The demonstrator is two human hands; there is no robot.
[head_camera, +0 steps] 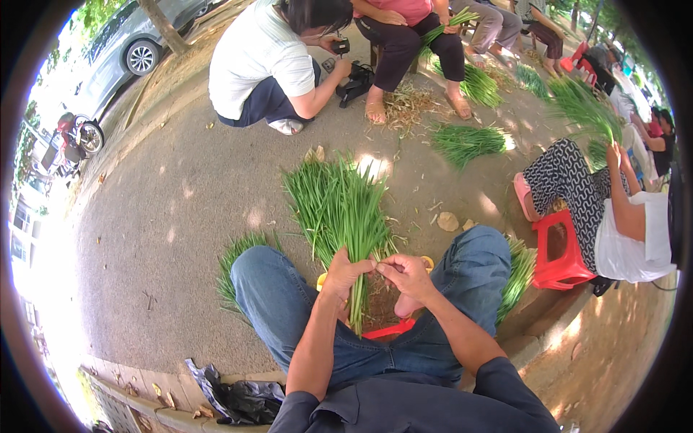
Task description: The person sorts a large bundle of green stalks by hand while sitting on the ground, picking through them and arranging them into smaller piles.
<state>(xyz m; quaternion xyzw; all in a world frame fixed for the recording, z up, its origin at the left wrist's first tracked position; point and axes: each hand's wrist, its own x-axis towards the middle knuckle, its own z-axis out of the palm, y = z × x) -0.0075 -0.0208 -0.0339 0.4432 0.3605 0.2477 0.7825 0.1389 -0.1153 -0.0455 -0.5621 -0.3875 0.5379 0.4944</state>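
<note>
My left hand (345, 273) is closed around the pale stem ends of a bunch of long green garlic chives (360, 216), held between my knees with the leaves pointing away from me. Beside it, my right hand (403, 276) pinches with thumb and forefinger close to the left thumb tip; whether a thin stem is between them is too small to tell. Just beyond the bunch a larger pile of the same greens (314, 189) lies on the pavement. More greens lie outside my left knee (238, 265) and outside my right knee (517, 276). Dry trimmings show beneath my hands.
A person in a white top (260, 59) crouches ahead with a small device. At the right a person with greens sits on a red plastic stool (563, 251). Other seated people and chive piles (468, 142) are further off. A black plastic bag (243, 398) lies near the kerb, lower left.
</note>
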